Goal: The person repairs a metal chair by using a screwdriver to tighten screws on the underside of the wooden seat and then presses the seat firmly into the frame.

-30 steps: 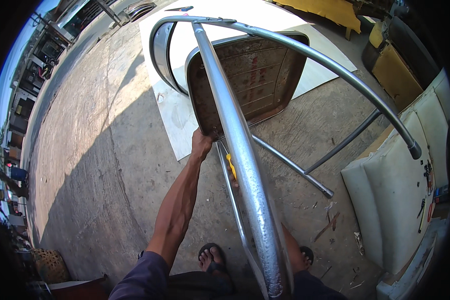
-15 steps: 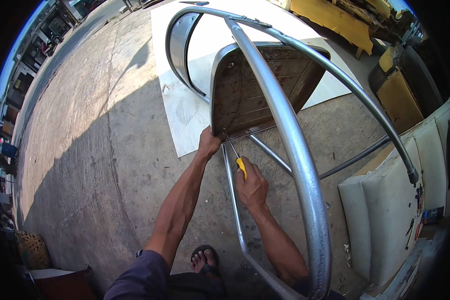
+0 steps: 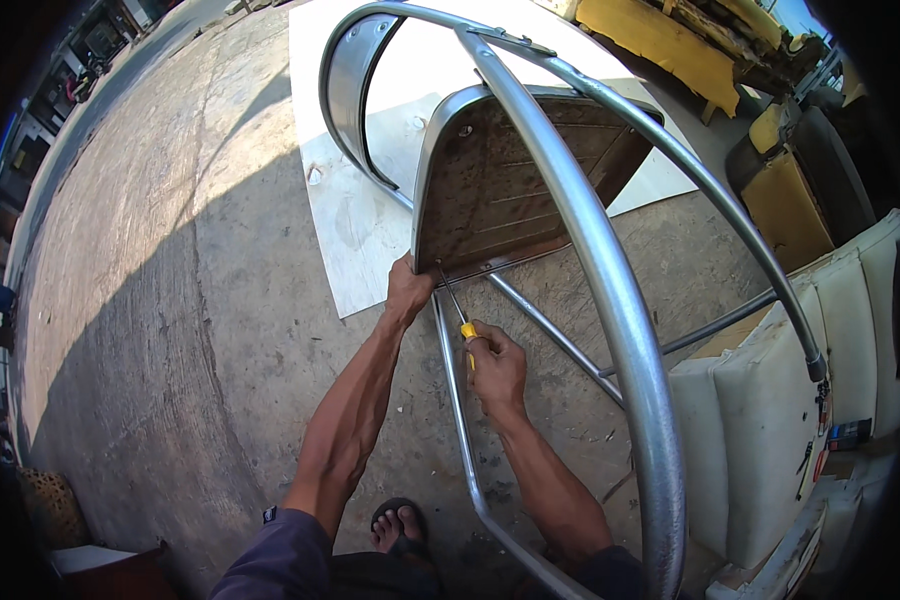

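A tubular metal chair frame (image 3: 610,270) leans over in front of me, its brown, rusty seat pan (image 3: 510,190) showing the underside. My left hand (image 3: 408,288) grips the pan's near left corner; its fingertips are partly hidden behind the edge. In my right hand (image 3: 498,372) is a screwdriver (image 3: 468,331) with a yellow handle, the fingers closed round it. Its thin shaft slants up to the pan's near edge, beside my left hand. The tip meets the pan near that corner, but any screw head there is too small to make out.
White board (image 3: 345,225) lies under the chair on the concrete floor (image 3: 240,330). Pale cushions (image 3: 770,430) stand at the right, with small tools beside them. Worn yellow seat parts (image 3: 660,45) are at the far right. My sandalled foot (image 3: 400,528) is below.
The view has shifted slightly, moving most things a little left. My right hand has turned around the screwdriver handle, while my left hand keeps its hold on the corner.
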A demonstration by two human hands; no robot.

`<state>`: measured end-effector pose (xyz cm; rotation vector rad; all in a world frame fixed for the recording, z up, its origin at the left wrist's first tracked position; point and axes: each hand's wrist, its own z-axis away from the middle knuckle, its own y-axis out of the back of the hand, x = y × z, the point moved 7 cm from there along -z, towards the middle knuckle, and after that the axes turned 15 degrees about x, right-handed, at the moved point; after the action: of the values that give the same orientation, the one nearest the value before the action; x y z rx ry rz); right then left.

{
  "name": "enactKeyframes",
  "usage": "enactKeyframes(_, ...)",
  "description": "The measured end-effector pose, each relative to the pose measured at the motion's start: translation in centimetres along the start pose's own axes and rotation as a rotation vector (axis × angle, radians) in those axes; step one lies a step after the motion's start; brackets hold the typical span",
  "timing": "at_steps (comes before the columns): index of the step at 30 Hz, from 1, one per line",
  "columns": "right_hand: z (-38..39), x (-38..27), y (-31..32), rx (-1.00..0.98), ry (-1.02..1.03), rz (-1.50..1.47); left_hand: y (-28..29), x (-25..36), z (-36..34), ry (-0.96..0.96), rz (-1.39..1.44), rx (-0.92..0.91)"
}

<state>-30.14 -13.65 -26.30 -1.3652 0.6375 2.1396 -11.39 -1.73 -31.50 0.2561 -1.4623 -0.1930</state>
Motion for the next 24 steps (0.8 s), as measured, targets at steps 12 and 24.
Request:
enactKeyframes(12,1.4,-1.3,1.4,0.035,0.445,0.548,-0.7,-1.3,0.1,0.144,0.104,0.109)
enactKeyframes(24,0.4,2.0,-0.9,-0.019,-0.373,-0.163,-1.3,-4.5,-1.8,0.104,0.272,-0.018)
